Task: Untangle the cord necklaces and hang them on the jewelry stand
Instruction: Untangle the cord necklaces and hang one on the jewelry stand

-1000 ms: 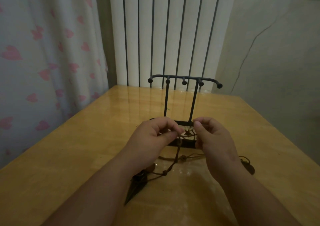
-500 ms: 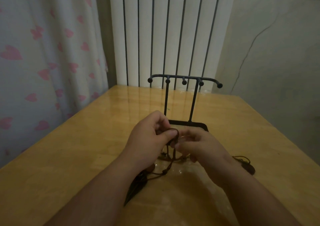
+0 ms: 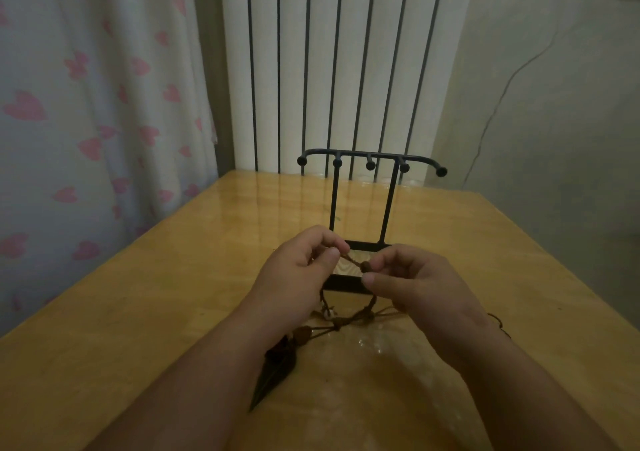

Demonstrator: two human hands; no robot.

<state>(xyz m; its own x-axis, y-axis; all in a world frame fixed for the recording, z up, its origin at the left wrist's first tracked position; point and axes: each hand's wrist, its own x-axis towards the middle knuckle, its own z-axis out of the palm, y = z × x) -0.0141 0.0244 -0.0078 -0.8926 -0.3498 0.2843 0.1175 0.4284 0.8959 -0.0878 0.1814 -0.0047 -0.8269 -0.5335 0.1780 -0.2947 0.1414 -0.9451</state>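
A black metal jewelry stand (image 3: 370,165) with several knobbed pegs stands on the wooden table (image 3: 156,294), and nothing hangs on it. In front of its base my left hand (image 3: 298,270) and my right hand (image 3: 412,284) each pinch a brown cord necklace (image 3: 356,263), a short stretch with a bead taut between them. The rest of the cord (image 3: 346,322) droops in a tangled loop with beads onto the table. A dark pointed pendant (image 3: 273,374) lies under my left forearm. Another cord end (image 3: 498,322) shows past my right wrist.
A white ribbed radiator (image 3: 346,69) stands behind the table's far edge. A curtain with pink hearts (image 3: 86,121) hangs to the left. A pale wall with a thin cable (image 3: 502,97) is on the right.
My hands have drawn apart a little from where they met half a second ago. The short stretch of cord with a bead is now pulled straight between them.
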